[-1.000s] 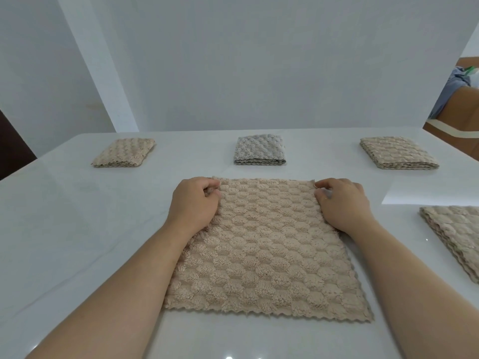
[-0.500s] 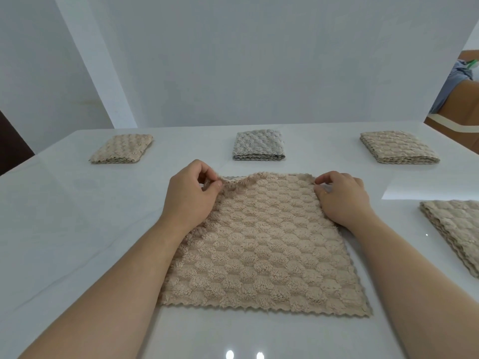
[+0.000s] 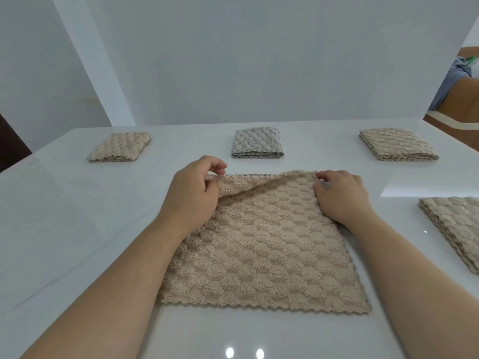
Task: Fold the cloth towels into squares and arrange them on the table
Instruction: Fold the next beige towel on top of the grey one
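Observation:
A beige textured towel (image 3: 261,250) lies spread open on the white table (image 3: 64,216) in front of me. My left hand (image 3: 193,193) pinches its far left corner and has lifted it off the table, so the far edge curls up. My right hand (image 3: 339,195) pinches the far right corner, which stays low. Three folded towels sit in a row at the back: a beige one (image 3: 120,147) on the left, a grey one (image 3: 256,143) in the middle, a beige one (image 3: 398,144) on the right.
A stack of beige towels (image 3: 456,226) lies at the table's right edge. A white wall stands behind the table. Part of another person shows at the far right (image 3: 456,81).
My left hand has raised the towel's far left corner off the table. The right hand keeps its hold on the far right corner.

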A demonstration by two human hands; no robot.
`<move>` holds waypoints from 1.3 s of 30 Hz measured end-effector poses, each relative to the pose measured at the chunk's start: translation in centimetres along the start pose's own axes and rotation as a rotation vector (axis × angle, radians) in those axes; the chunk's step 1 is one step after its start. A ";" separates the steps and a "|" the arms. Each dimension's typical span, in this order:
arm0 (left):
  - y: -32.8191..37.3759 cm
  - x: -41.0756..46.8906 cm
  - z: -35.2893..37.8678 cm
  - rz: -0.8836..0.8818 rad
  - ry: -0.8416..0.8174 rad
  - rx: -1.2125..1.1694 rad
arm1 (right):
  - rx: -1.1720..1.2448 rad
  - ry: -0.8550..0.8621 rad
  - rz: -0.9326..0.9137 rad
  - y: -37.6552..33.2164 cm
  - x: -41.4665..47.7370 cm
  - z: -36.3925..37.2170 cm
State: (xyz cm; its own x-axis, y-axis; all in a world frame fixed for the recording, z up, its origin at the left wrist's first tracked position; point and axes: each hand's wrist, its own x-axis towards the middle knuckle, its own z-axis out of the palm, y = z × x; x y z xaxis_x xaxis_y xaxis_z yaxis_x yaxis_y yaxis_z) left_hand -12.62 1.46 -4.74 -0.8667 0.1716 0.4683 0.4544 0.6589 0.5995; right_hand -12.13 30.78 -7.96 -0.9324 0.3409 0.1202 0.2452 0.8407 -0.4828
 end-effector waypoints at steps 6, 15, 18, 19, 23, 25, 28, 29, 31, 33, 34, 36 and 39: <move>0.3 -0.1 -0.2 -0.001 -0.165 0.135 | 0.101 0.071 -0.016 0.0 -0.3 -0.1; -0.2 0.0 -0.2 0.054 -0.291 0.355 | 0.525 0.201 -0.030 -1.9 -2.2 -2.0; -0.6 0.1 -0.2 0.052 -0.286 0.271 | 0.617 0.224 -0.007 -2.5 -3.0 -2.6; -0.7 0.1 -0.2 0.073 -0.284 0.257 | 0.641 0.220 0.001 -2.7 -3.3 -2.8; 0.3 -0.1 -0.6 0.139 -0.340 0.199 | 0.707 0.171 0.003 -3.2 -4.0 -2.8; 1.0 -0.3 -0.8 0.135 -0.402 0.148 | 0.715 0.119 -0.023 -3.3 -4.3 -2.8; 1.3 -0.5 -1.2 0.090 -0.437 0.109 | 0.649 0.028 -0.083 -3.6 -4.7 -2.8; 1.3 -0.4 -1.3 0.079 -0.437 0.119 | 0.614 -0.003 -0.108 -3.8 -4.9 -2.8; 1.4 -0.4 -1.3 0.080 -0.429 0.168 | 0.555 -0.057 -0.142 -4.1 -5.3 -2.8; 1.4 -0.3 -1.4 0.084 -0.411 0.239 | 0.557 -0.123 -0.135 -4.4 -5.6 -3.1; 1.3 -0.2 -1.4 0.084 -0.406 0.271 | 0.569 -0.166 -0.129 -4.5 -5.8 -3.3; 1.0 0.0 -1.3 0.093 -0.410 0.328 | 0.523 -0.245 -0.165 -4.6 -6.1 -3.7; 0.8 0.1 -1.2 0.127 -0.444 0.379 | 0.205 -0.301 -0.281 -4.4 -5.9 -3.5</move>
State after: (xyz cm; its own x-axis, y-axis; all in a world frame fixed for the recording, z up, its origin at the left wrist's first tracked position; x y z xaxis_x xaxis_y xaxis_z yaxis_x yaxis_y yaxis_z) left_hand -12.11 1.19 -3.44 -0.8507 0.5021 0.1556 0.5257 0.8145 0.2454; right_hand -6.73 26.55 -3.55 -0.9983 -0.0509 0.0280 -0.0571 0.7724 -0.6325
